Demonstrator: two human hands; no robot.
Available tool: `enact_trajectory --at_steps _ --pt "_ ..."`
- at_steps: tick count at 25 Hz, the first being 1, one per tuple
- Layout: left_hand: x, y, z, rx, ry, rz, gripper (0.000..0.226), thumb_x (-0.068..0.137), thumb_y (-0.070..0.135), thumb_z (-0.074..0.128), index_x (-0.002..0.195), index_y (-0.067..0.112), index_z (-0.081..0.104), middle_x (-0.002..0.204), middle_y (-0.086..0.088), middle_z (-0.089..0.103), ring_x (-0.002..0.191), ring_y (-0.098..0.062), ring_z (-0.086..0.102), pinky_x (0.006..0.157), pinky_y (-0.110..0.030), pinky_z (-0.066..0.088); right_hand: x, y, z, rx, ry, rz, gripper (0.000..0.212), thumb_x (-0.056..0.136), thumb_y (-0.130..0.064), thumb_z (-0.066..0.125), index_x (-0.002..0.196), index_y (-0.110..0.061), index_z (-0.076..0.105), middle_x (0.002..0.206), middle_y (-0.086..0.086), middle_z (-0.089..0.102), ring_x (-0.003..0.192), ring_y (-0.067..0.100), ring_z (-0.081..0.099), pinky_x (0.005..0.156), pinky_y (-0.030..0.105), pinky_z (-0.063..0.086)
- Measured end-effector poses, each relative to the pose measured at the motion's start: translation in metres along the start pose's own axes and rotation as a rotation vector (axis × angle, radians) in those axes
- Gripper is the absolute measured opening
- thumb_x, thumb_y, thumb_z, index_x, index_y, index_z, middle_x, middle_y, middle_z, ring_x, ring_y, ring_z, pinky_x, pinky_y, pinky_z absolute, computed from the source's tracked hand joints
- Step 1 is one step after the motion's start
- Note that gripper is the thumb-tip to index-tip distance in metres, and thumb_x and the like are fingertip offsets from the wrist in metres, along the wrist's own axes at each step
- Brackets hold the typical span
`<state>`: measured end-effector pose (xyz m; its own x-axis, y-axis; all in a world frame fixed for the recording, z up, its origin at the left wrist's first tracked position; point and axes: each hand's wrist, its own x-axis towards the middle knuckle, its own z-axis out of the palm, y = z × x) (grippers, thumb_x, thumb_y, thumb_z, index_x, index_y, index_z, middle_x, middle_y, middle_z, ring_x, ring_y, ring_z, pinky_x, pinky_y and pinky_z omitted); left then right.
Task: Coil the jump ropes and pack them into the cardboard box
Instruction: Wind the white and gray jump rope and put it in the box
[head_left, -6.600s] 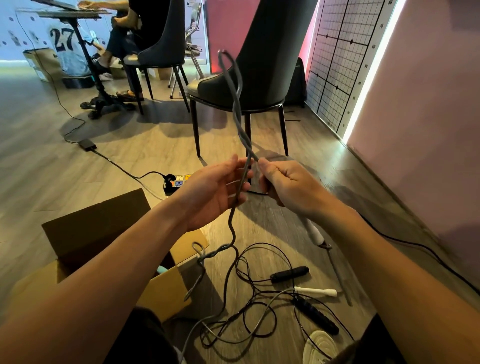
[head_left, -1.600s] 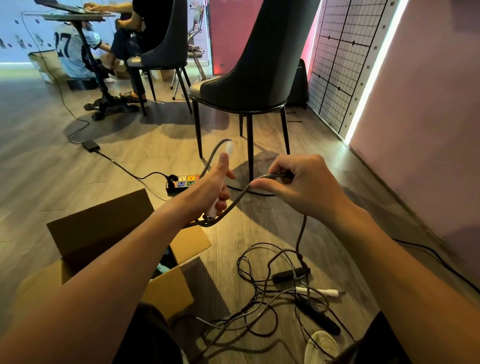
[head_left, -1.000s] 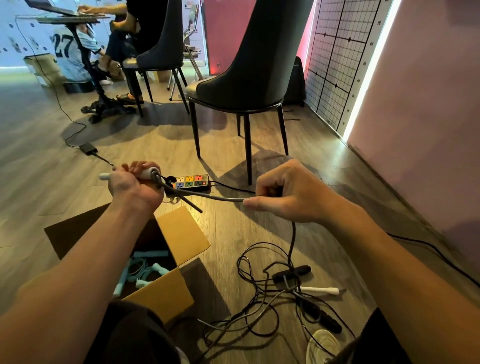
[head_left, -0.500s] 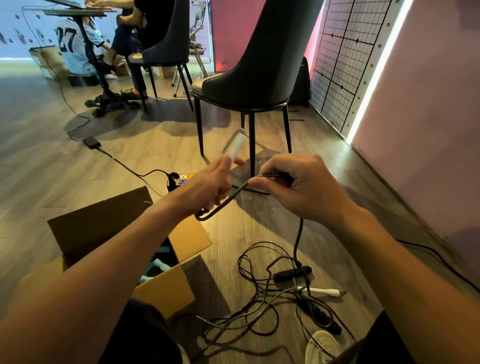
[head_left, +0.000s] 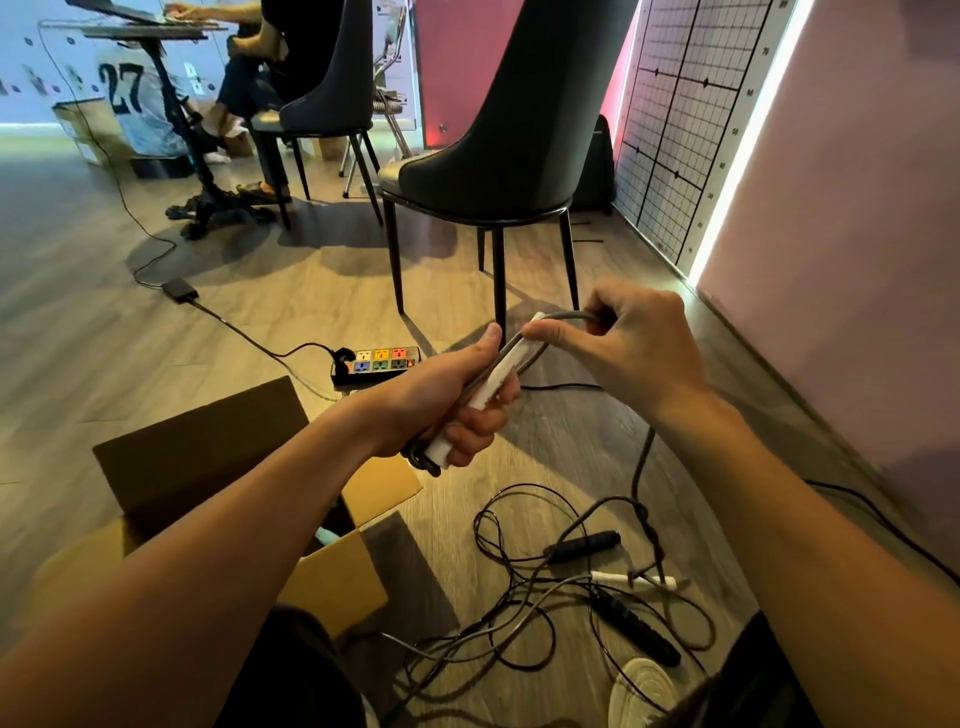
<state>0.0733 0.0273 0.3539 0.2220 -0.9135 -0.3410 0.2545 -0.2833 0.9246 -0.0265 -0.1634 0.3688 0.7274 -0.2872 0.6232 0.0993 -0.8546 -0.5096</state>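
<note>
Since half-second back, right hand closed in on left hand, laying grey jump rope over white handle tip. Left fist clamps handle and coils; right fingers pinch rope. Cardboard box open under left forearm; other ropes tangled on floor beside it.

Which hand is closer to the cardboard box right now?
Left. The left hand, gripping the white handle and grey rope, is close by the open flap of the cardboard box; the right hand pinches the rope farther right.
</note>
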Motion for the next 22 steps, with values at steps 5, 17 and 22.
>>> enact_trajectory --at_steps 5,17,22 --pt "0.002 -0.004 -0.006 -0.385 0.383 0.328 0.04 0.105 0.051 0.029 0.098 0.015 0.045 0.068 0.002 0.04 0.057 -0.012 0.04 0.052 -0.026 0.045 0.0 0.001 -0.009 0.208 -0.047 -0.075 0.044 0.085 -0.043 0.076 0.061 -0.014 0.052 0.052 -0.01 0.043 0.046 0.01 0.039 0.045 0.021 0.034" --pt "-0.017 0.01 -0.015 -0.739 0.184 0.421 0.039 0.104 0.045 0.035 0.074 0.022 0.045 0.049 0.011 0.025 0.035 -0.003 0.024 0.032 -0.015 0.02 -0.01 -0.009 0.026 0.313 -0.722 0.568 0.069 0.096 -0.04 0.064 0.153 -0.02 0.03 0.091 0.009 0.065 0.057 0.009 0.064 0.056 0.024 0.058" --pt "-0.015 0.012 -0.002 -0.816 -0.206 0.287 0.04 0.104 0.049 0.033 0.076 0.02 0.039 0.053 0.009 0.026 0.04 -0.004 0.025 0.035 -0.017 0.028 -0.006 -0.009 0.032 0.363 -0.493 0.645 0.078 0.093 -0.046 0.067 0.156 -0.031 0.024 0.132 0.013 0.052 0.063 0.015 0.071 0.061 0.031 0.062"
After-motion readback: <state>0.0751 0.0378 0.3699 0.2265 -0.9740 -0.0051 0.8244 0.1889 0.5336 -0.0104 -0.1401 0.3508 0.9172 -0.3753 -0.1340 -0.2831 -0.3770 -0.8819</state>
